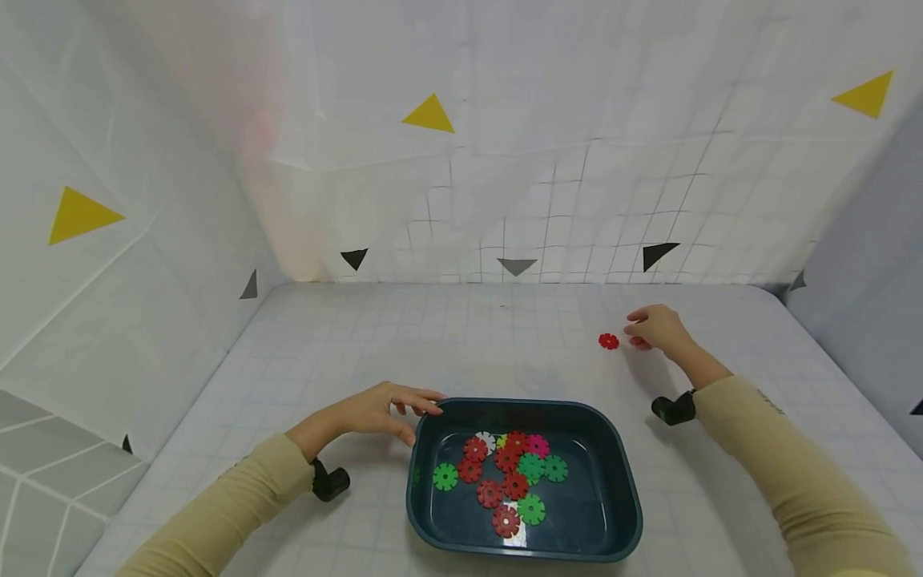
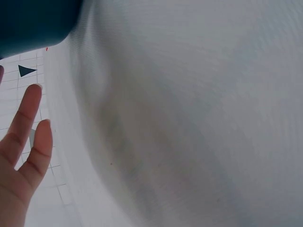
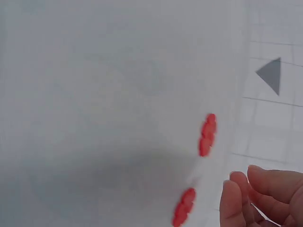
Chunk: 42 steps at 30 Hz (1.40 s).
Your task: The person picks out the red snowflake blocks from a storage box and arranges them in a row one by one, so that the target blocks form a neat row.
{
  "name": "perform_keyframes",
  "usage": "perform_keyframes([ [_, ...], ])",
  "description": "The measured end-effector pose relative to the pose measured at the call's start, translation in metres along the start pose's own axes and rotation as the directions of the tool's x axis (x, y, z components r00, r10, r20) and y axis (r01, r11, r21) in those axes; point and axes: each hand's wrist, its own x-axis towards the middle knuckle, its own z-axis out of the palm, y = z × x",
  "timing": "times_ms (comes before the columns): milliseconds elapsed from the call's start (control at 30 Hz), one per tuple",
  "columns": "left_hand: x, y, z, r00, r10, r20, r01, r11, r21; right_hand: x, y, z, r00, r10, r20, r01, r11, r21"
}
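A dark blue-green tray (image 1: 623, 513) holds several notched plastic discs, mostly red (image 1: 505, 521) and green (image 1: 445, 477), with a pink (image 1: 537, 445) and a white one among them. My left hand (image 1: 385, 409) is at the tray's left back corner, fingers extended at the rim; whether they touch it I cannot tell. Farther back on the right, my right hand (image 1: 656, 328) hovers with loosely bent fingers beside a red disc (image 1: 609, 341). Two red discs lie on the table in the right wrist view, one upper (image 3: 207, 135), one lower (image 3: 183, 207), both apart from the fingertips.
A white, grid-lined cloth covers the table (image 1: 346, 344). White sheets with yellow (image 1: 430, 114) and dark triangles (image 1: 658, 255) hang behind and at the sides. Each wrist carries a small black camera, one on the left (image 1: 332, 483) and one on the right (image 1: 674, 409).
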Motion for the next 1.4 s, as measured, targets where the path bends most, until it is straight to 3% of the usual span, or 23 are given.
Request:
perform_keyframes([
  [300,-0.001,-0.001,0.000,1.000,-0.006,-0.003,0.006,1.000,0.009,-0.018,-0.019,-0.028,0.997,-0.072,-0.017,0.072,0.997,-0.012],
  [700,-0.001,0.000,0.000,1.000,-0.010,-0.001,0.010,1.000,0.012,-0.070,-0.071,-0.027,0.970,-0.242,-0.028,0.241,0.969,-0.046],
  [867,0.000,0.000,0.000,1.000,0.003,-0.003,-0.003,1.000,0.011,-0.096,-0.097,-0.016,0.936,-0.352,0.014,0.352,0.935,-0.050],
  [1067,0.000,0.000,-0.001,1.000,0.002,-0.002,-0.002,1.000,0.019,-0.121,-0.123,0.005,0.869,-0.478,0.129,0.485,0.874,-0.026],
  [1233,0.001,0.000,-0.001,1.000,0.010,-0.004,-0.010,1.000,0.016,-0.132,-0.134,0.026,0.821,-0.531,0.211,0.541,0.841,0.012],
  [1400,0.000,0.001,0.000,1.000,0.008,-0.006,-0.007,1.000,0.009,-0.137,-0.140,0.048,0.792,-0.536,0.292,0.550,0.834,0.036],
])
